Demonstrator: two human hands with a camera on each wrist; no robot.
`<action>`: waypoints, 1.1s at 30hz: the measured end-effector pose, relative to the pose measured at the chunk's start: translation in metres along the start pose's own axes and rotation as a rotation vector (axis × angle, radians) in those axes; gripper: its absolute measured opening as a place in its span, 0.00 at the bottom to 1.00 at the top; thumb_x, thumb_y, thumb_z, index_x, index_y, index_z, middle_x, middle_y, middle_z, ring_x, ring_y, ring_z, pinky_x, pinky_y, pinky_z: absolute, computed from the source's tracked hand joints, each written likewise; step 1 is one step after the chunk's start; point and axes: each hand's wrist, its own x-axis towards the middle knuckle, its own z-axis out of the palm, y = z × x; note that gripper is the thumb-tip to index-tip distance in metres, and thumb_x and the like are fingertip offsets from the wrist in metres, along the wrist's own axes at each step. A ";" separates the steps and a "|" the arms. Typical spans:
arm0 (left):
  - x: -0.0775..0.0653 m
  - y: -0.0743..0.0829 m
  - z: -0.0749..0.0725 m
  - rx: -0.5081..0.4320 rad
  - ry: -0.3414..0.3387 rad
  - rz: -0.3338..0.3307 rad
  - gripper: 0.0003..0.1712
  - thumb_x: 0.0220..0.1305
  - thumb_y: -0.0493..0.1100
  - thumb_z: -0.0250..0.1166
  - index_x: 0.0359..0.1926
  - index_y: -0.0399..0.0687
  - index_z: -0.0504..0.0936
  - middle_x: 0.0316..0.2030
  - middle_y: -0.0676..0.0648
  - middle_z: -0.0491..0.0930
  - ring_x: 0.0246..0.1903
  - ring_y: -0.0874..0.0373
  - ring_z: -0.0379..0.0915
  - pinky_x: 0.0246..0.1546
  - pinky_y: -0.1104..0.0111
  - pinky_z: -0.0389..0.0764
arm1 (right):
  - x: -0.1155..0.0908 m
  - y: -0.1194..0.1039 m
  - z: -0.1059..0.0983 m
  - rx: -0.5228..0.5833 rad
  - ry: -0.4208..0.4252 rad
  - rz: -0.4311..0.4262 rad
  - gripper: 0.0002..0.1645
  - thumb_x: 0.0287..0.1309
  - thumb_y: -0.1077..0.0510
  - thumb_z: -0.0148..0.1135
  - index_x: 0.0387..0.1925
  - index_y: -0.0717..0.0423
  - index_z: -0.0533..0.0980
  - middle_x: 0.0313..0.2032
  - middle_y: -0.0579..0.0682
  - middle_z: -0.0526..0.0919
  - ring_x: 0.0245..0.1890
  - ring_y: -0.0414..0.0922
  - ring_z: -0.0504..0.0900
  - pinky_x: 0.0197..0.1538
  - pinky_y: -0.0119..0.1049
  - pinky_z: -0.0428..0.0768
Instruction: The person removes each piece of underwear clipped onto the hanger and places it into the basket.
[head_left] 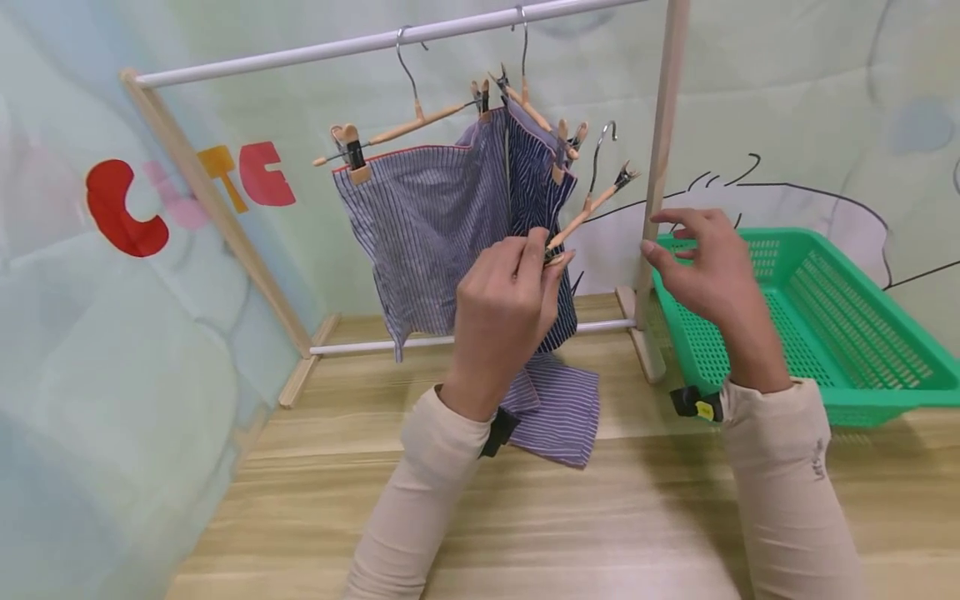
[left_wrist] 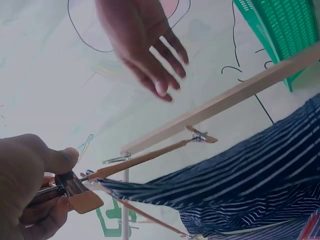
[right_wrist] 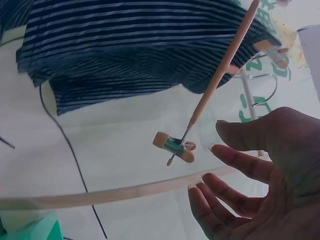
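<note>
My left hand (head_left: 504, 300) pinches the clip at one end of a small wooden clip hanger (head_left: 581, 218), held up in front of the rack. In the left wrist view its thumb and fingers press on the clip (left_wrist: 82, 195). The hanger's far clip (right_wrist: 174, 146) bears no cloth. Beside it my right hand (head_left: 708, 262) is apart from the hanger, fingers spread and slightly bent, holding nothing. Behind the left hand hang light striped shorts (head_left: 431, 225) and dark striped shorts (head_left: 536, 167), each on a clip hanger. A folded striped garment (head_left: 566, 408) lies on the table, partly hidden by the left wrist.
The rack's white rail (head_left: 300, 57) runs across the top, with a wooden post (head_left: 663, 125) close to the right hand. A green plastic basket (head_left: 892, 396) stands at the right on the wood-grain table (head_left: 525, 533). A printed cloth backdrop (head_left: 787, 100) hangs behind.
</note>
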 end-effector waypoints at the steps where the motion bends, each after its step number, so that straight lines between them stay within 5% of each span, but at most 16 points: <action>1: 0.001 0.001 0.000 0.007 0.002 0.001 0.17 0.65 0.43 0.60 0.42 0.30 0.81 0.28 0.41 0.81 0.26 0.52 0.75 0.28 0.64 0.81 | 0.000 -0.001 0.000 0.007 -0.004 -0.003 0.26 0.63 0.51 0.56 0.60 0.56 0.70 0.58 0.65 0.65 0.55 0.58 0.68 0.51 0.57 0.76; 17: 0.015 0.014 0.014 0.126 0.027 -0.023 0.18 0.67 0.45 0.57 0.42 0.32 0.82 0.26 0.44 0.79 0.22 0.56 0.73 0.25 0.68 0.80 | -0.005 -0.011 0.018 0.044 -0.106 -0.142 0.23 0.62 0.54 0.57 0.55 0.62 0.72 0.51 0.66 0.70 0.50 0.59 0.72 0.49 0.58 0.76; 33: 0.032 0.017 0.025 0.219 0.049 0.006 0.17 0.69 0.44 0.53 0.41 0.33 0.82 0.26 0.45 0.79 0.22 0.57 0.72 0.26 0.70 0.80 | -0.006 -0.013 0.024 -0.010 -0.140 -0.122 0.22 0.61 0.54 0.58 0.55 0.59 0.73 0.53 0.64 0.70 0.50 0.57 0.71 0.49 0.57 0.75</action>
